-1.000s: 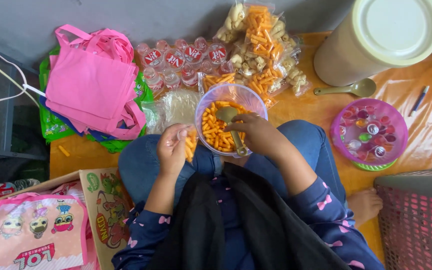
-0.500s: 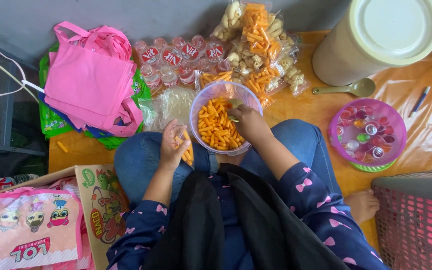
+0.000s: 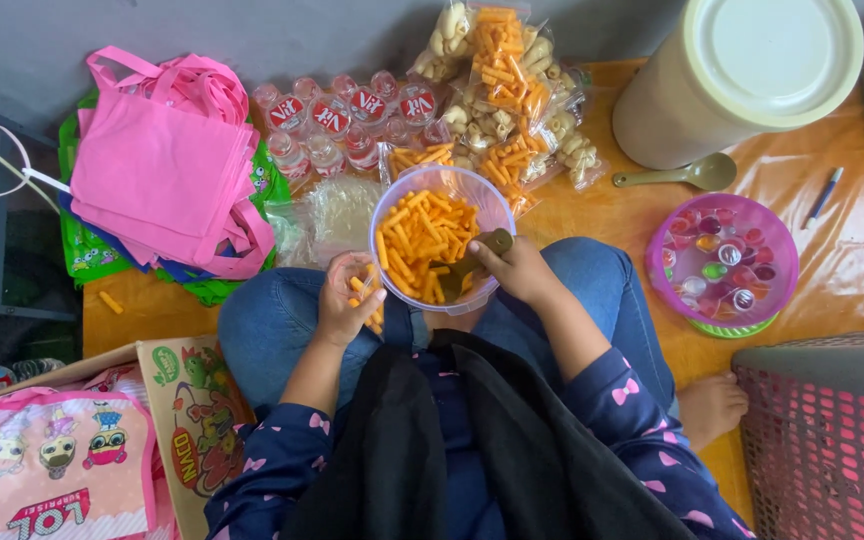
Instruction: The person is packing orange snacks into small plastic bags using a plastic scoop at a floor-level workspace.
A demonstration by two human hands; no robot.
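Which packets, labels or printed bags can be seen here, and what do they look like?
Snack packets: top centre, clear bags of orange and pale snacks.
Small cups: left of them, red-and-white lids.
Carton: lower left, tan with cartoon fruit.
Printed bag: bottom left, pink, cartoon dolls.

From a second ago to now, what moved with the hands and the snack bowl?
The right hand, earlier over the middle of the clear bowl, has drawn back to its near rim, holding the scoop in the orange snack sticks. The left hand stays beside the bowl, holding a small bag of sticks. Pink bags and the tall canister are unchanged.
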